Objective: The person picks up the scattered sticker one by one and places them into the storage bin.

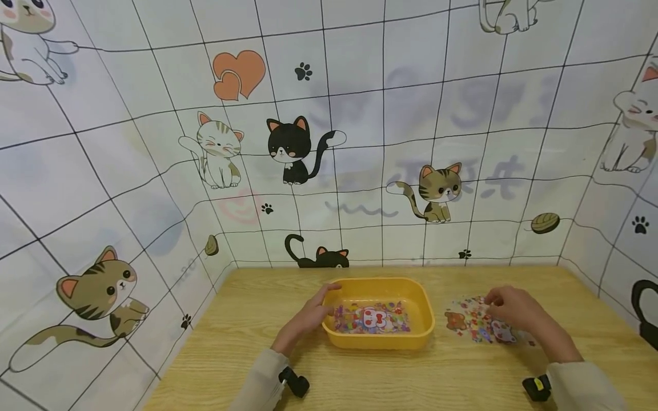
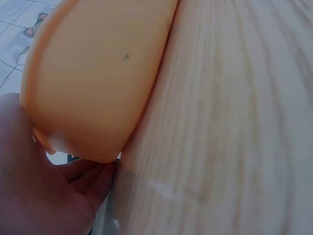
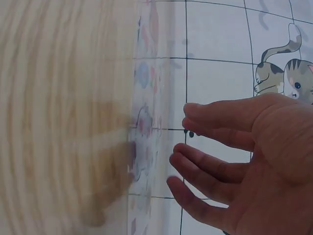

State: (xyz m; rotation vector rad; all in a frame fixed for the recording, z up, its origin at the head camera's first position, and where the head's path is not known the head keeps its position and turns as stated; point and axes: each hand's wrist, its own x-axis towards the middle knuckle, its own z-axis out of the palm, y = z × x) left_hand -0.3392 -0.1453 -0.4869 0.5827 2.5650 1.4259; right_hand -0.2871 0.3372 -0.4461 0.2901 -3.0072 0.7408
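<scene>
A yellow plastic tub [image 1: 379, 341] stands upright on the table. My left hand [image 1: 308, 314] grips its left end; in the left wrist view the fingers [image 2: 93, 183] curl by the tub's outer corner. Inside the tub lies a colourful printed piece [image 1: 376, 318] with a white cartoon face and red bow. To the tub's right, a clear piece printed with small cartoon animals [image 1: 478, 322] lies on the table; whether it is a bag or a sheet, I cannot tell. Over its right part is my right hand [image 1: 519, 311]. In the right wrist view its fingers are apart, loosely bent and hold nothing.
The pale wooden table [image 1: 247, 348] is bounded by white grid-lined walls [image 1: 360, 228] with cartoon cats at the back and both sides. A dark wrist device [image 1: 295, 382] sits by the left sleeve and another [image 1: 537, 388] by the right.
</scene>
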